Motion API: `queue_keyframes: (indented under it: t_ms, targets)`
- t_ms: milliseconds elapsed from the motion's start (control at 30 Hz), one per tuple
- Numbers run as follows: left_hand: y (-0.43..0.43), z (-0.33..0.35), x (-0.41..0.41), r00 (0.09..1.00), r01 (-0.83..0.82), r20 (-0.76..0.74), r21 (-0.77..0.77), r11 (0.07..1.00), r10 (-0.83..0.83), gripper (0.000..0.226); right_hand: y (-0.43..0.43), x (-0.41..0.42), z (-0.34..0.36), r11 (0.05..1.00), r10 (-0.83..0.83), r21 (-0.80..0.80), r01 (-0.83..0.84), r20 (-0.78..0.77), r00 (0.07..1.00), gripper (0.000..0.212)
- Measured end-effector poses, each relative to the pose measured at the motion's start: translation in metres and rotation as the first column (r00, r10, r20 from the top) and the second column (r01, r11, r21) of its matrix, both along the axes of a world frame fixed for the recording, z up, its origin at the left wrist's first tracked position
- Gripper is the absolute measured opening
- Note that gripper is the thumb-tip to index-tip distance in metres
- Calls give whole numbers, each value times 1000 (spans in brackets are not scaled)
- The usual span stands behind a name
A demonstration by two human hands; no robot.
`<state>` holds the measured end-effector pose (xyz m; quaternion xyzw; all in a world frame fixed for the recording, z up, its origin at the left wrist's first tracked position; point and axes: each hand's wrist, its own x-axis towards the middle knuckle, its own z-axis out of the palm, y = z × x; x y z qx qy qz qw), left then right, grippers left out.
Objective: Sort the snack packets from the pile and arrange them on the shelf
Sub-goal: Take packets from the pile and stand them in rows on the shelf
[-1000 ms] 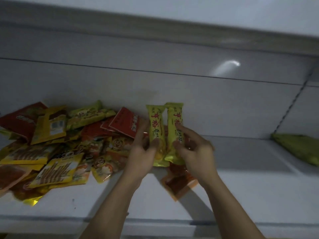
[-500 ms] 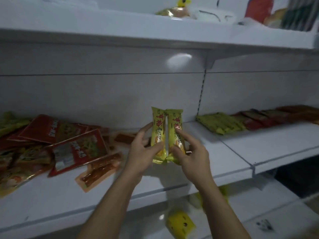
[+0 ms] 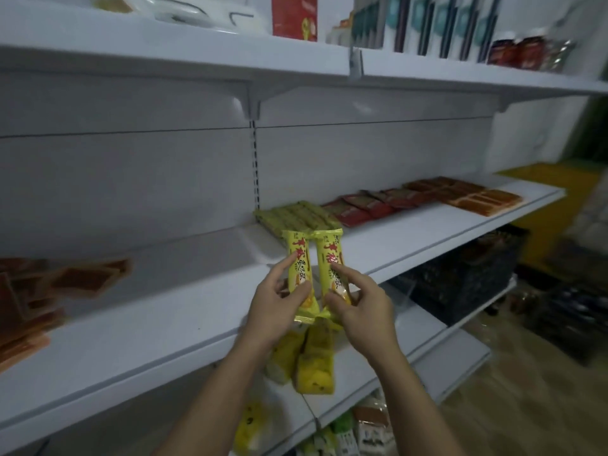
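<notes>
A person's left hand (image 3: 275, 311) pinches a yellow snack packet (image 3: 297, 258), the right hand (image 3: 366, 312) a second packet (image 3: 329, 255), upright, side by side before the shelf (image 3: 164, 324). Green packets (image 3: 296, 216) lie at their 12 o'clock.

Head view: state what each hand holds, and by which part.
Left hand pinches the left yellow packet, right hand the right yellow packet, each by its lower half.

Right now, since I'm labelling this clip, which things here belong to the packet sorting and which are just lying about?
Job: left yellow packet in left hand; right yellow packet in right hand; sorted green row, red row, orange row; unsorted pile.
Lying about: red box, jars, black crate, lower-shelf yellow bags.
</notes>
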<state>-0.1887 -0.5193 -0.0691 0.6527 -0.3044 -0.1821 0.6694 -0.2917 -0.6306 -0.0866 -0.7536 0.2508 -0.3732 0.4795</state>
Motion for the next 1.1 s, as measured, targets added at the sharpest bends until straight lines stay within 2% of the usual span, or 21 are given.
queue_keyframes:
  t_ms: [200, 333, 467, 667, 867, 1100]
  targets:
    - [-53, -10, -12, 1000, 16, 19, 74, 997, -17, 36, -49, -23, 0, 1000, -11, 1, 11, -103, 995, 42]
    - [-83, -10, -3, 994, -17, 107, 127, 992, 3, 35, -85, -18, 5, 1000, -24, -22, 20, -192, 981, 42]
    - [-111, -5, 15, 979, -70, 204, 198, 978, 29, 35, -126, 2, 10, 999, 19, -35, -28, -245, 969, 42]
    - [-150, -16, 38, 972, -128, 229, 346, 929, 48, 43, -177, 31, 22, 984, 99, -95, -148, -398, 912, 36]
    - [-172, -21, 35, 883, -255, 468, 458, 851, 13, 46, -214, 40, 23, 946, 192, -140, -291, -480, 856, 32]
    - [-203, -26, 17, 853, -399, 487, 379, 835, 186, 41, -265, 46, 14, 911, 352, -78, -405, -363, 863, 36]
